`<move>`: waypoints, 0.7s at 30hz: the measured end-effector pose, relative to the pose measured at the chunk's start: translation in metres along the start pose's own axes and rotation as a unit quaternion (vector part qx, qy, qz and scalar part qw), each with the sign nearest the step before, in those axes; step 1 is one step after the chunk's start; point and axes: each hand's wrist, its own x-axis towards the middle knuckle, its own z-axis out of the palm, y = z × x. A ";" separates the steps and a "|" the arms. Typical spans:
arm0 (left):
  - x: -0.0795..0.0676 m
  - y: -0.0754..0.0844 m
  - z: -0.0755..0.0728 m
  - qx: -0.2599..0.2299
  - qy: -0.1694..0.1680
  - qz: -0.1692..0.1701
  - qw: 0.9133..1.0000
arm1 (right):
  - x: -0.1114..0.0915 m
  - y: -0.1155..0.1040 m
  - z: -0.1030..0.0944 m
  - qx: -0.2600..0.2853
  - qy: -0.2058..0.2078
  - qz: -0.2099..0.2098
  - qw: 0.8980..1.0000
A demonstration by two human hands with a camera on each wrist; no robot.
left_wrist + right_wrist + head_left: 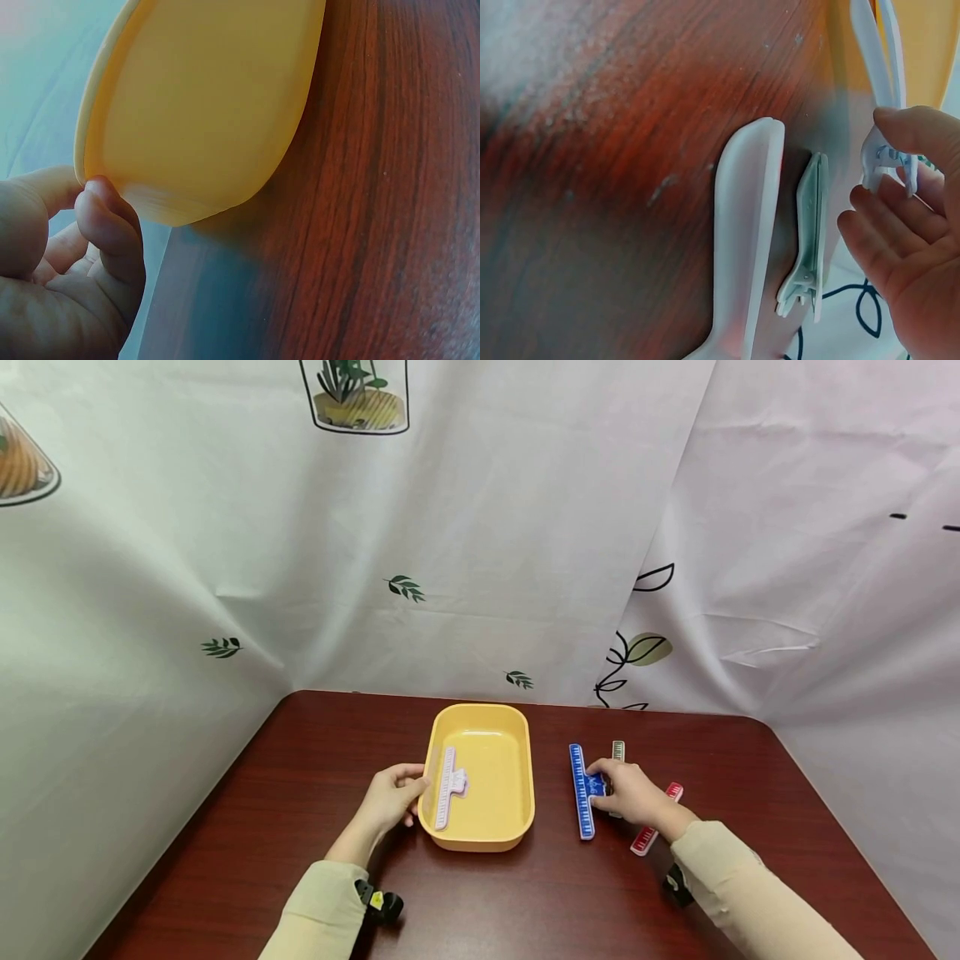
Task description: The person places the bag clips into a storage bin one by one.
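In the head view, my left hand (390, 797) is at the left wall of a yellow plastic tray (483, 845). The left wrist view shows thumb and fingertip pinching the tray's rim (81, 135). A pale pink bag clip (446, 789) lies inside, along the tray's left side. To the right of the tray, my right hand (633, 793) holds a blue bag clip (581, 793) by its handle, between thumb and fingers. Seen from the right wrist, this clip (889, 156) shows its whitish side and a small spring at the handle.
A green bag clip (618, 750) lies partly hidden behind my right hand. Under the right forearm is a red bag clip (645, 841). Everything stands on a dark red wooden table (525, 910), with patterned cloth (480, 568) hanging behind it and at the sides.
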 end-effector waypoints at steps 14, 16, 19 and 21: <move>0.001 0.000 0.000 -0.003 -0.002 -0.005 1.000 | -0.001 0.000 -0.002 0.020 0.002 0.004 1.000; 0.001 0.000 0.000 -0.003 -0.002 -0.005 1.000 | 0.000 0.000 -0.001 0.022 0.002 0.006 1.000; 0.001 0.001 0.000 -0.002 -0.003 -0.004 1.000 | 0.000 0.000 -0.001 0.022 0.003 0.006 1.000; 0.001 0.001 0.000 -0.002 -0.003 -0.005 1.000 | 0.000 0.000 -0.001 0.021 0.003 0.004 1.000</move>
